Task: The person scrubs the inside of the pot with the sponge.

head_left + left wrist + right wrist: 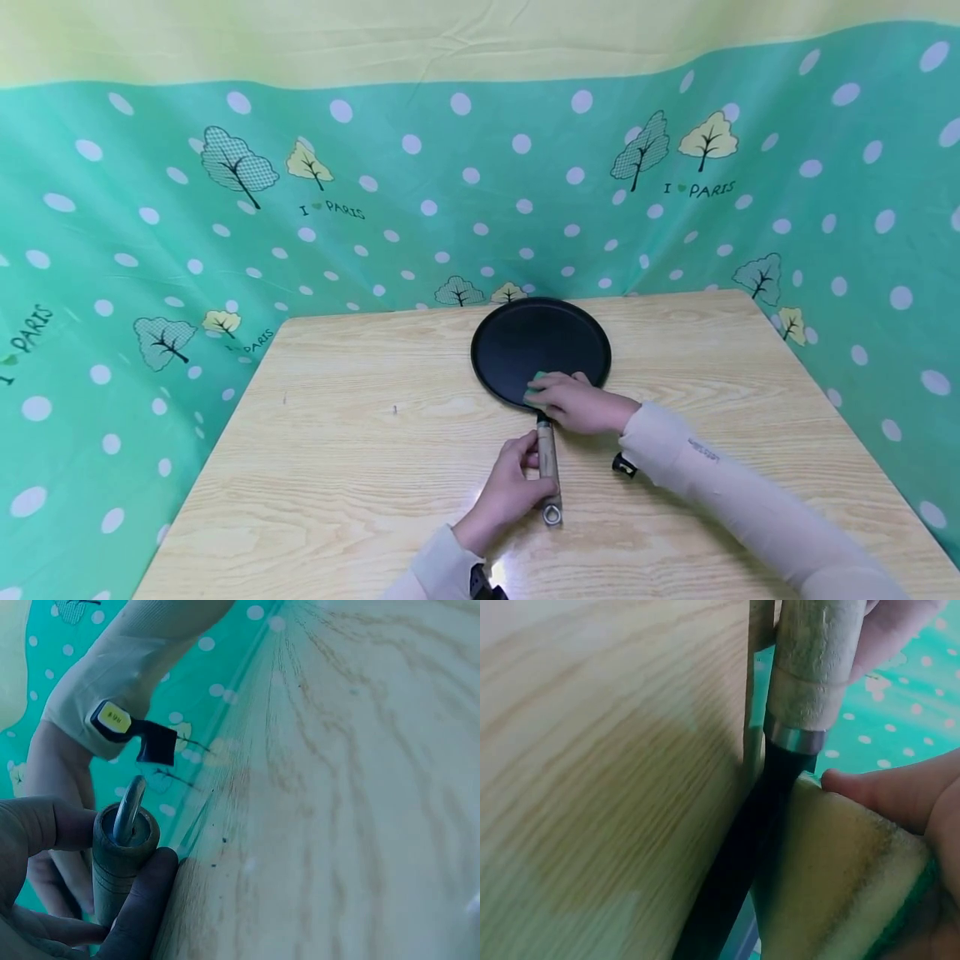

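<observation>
A flat black frying pan (536, 342) lies near the back of the table, its wooden handle (548, 458) toward me. My left hand (513, 483) grips that handle from the left, thumb on one side and fingers on the other; the left wrist view shows the handle's end with its metal hanging loop (129, 814). In my right hand (581, 404) is a sponge (832, 877), yellow with a green scouring side, pinched between thumb and fingers. It touches the pan's near edge, beside where the handle joins. The fingers' far side is partly hidden.
The pan rests on a light wood-grain table (337, 467). A green polka-dot cloth (420, 192) with printed trees hangs behind and along both sides. A small black camera mount (624, 465) sits at my right wrist.
</observation>
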A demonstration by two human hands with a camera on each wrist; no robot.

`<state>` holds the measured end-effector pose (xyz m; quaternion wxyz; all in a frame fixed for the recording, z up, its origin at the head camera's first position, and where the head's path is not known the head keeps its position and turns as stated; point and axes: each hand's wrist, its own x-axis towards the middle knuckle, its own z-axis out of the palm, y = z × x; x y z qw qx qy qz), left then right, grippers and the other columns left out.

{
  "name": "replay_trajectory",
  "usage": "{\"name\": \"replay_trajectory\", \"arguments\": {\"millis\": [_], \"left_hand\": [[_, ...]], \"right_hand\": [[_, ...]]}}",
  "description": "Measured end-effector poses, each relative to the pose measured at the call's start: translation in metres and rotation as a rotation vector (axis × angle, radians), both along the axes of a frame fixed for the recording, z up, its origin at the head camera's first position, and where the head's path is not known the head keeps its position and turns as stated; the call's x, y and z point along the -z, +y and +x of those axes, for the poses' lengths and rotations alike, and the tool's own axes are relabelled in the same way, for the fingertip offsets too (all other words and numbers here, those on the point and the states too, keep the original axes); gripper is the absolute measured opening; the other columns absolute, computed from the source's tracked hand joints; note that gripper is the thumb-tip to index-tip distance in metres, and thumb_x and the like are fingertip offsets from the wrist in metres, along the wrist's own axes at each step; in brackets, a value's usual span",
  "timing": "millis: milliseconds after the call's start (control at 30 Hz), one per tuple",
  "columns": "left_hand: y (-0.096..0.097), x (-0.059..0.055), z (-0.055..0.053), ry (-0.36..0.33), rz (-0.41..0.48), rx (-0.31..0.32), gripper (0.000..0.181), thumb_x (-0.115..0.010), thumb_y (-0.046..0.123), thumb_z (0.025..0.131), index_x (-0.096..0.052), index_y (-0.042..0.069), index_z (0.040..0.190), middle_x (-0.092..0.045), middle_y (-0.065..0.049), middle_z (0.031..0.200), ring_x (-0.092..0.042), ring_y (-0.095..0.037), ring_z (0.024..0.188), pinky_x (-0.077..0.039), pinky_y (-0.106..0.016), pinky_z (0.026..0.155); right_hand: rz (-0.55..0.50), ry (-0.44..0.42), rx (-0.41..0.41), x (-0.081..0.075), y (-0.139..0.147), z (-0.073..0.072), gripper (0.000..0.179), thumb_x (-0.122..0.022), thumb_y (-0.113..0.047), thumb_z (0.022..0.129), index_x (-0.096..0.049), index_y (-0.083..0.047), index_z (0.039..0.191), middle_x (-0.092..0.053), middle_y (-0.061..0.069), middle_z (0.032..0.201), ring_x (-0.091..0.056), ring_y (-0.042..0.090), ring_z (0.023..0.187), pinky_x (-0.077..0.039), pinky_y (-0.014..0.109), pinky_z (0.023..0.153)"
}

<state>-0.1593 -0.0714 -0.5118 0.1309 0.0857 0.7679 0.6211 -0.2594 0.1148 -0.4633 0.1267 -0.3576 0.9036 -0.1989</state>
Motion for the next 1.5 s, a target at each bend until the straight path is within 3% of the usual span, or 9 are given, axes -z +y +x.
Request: {"name": "replay_trajectory", "arguments": {"millis": [667, 1067, 1500], "left_hand": [[0.001, 0.001, 0.000, 0.015, -0.016, 0.003, 0.087, -0.074, -0.005, 0.071, -0.042, -0.015, 0.152, -0.052, -0.014, 0.127, -0.056, -0.020, 0.108, -0.051, -0.024, 0.087], [0.000, 0.000, 0.001, -0.003, 0.007, -0.010, 0.089, -0.074, -0.005, 0.071, -0.040, -0.016, 0.152, -0.053, -0.014, 0.126, -0.055, -0.020, 0.109, -0.050, -0.023, 0.088], [0.001, 0.001, 0.002, -0.019, 0.034, -0.021, 0.090, -0.074, -0.006, 0.069, -0.040, -0.016, 0.152, -0.053, -0.013, 0.126, -0.055, -0.020, 0.109, -0.049, -0.025, 0.089]], "right_hand": [[0.012, -0.005, -0.001, 0.003, -0.046, -0.022, 0.045, -0.055, -0.004, 0.107, -0.057, -0.007, 0.152, -0.044, 0.021, 0.161, -0.031, 0.045, 0.153, -0.023, 0.078, 0.114], [0.042, 0.042, 0.026, 0.004, -0.071, -0.047, 0.044, -0.053, -0.003, 0.107, -0.061, -0.011, 0.150, -0.046, 0.020, 0.160, -0.034, 0.043, 0.152, -0.024, 0.078, 0.114], [0.092, -0.029, 0.064, -0.003, -0.087, -0.078, 0.041, -0.052, -0.005, 0.108, -0.063, -0.011, 0.147, -0.043, 0.016, 0.163, -0.031, 0.038, 0.154, -0.018, 0.077, 0.118]]}}
